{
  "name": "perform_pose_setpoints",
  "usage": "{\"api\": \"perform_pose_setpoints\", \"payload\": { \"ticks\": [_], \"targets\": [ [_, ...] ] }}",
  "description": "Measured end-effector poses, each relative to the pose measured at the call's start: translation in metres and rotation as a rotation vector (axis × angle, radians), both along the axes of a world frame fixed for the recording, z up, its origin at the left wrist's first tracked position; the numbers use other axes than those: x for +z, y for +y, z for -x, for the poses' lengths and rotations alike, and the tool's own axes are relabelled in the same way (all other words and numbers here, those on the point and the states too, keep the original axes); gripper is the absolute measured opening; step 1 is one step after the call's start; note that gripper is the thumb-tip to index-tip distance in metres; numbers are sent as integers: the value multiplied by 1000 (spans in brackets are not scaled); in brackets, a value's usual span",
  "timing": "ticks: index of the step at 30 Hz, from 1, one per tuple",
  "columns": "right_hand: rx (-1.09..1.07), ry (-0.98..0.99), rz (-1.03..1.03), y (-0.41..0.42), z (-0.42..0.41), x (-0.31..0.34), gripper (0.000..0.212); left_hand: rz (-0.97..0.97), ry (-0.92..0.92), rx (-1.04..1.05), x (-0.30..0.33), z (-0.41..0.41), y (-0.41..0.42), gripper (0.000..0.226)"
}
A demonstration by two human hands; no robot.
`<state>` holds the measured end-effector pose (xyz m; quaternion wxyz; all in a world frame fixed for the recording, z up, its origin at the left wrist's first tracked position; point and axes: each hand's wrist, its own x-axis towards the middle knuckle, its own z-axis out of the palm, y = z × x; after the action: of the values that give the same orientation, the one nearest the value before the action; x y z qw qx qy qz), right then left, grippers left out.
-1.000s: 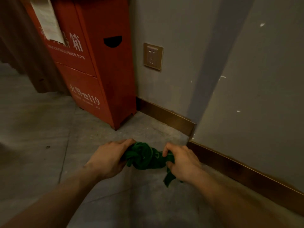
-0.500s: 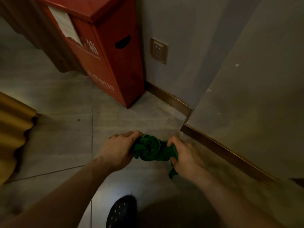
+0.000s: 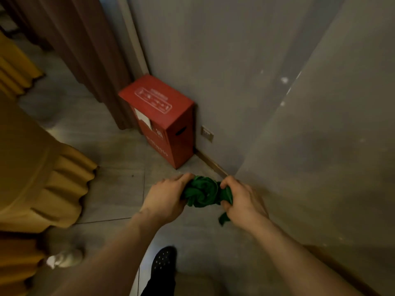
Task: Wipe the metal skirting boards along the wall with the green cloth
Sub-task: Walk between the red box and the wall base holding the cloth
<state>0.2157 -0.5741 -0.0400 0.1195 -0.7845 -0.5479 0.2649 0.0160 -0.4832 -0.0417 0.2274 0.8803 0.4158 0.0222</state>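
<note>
Both hands, left (image 3: 165, 198) and right (image 3: 242, 201), have a closed grip on the ends of the green cloth (image 3: 202, 194), which is bunched and twisted between them in the air above the floor (image 3: 119, 189), near the wall corner. The skirting (image 3: 210, 162) is untouched by the cloth now. By my judgement the wiping is not under way here, and whether any stretch is already clean cannot be told.
</note>
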Motion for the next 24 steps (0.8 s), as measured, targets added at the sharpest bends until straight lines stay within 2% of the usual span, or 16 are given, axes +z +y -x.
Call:
{"api": "perform_pose_setpoints", "payload": {
  "ticks": [3,12,18,24],
  "targets": [
    [40,10,-90,-4,-4,61,36,-51,-21,51,63,-7,-17,38],
    [149,-131,-298,-29,-10,229,33,-202,-96,211,234,-20,-69,52],
    [212,-192,-388,-7,2,290,29,-248,-102,208,295,-6,-51,48],
    [229,-235,-446,46,34,317,25,-321,-119,244,310,25,2,51]
  ]
}}
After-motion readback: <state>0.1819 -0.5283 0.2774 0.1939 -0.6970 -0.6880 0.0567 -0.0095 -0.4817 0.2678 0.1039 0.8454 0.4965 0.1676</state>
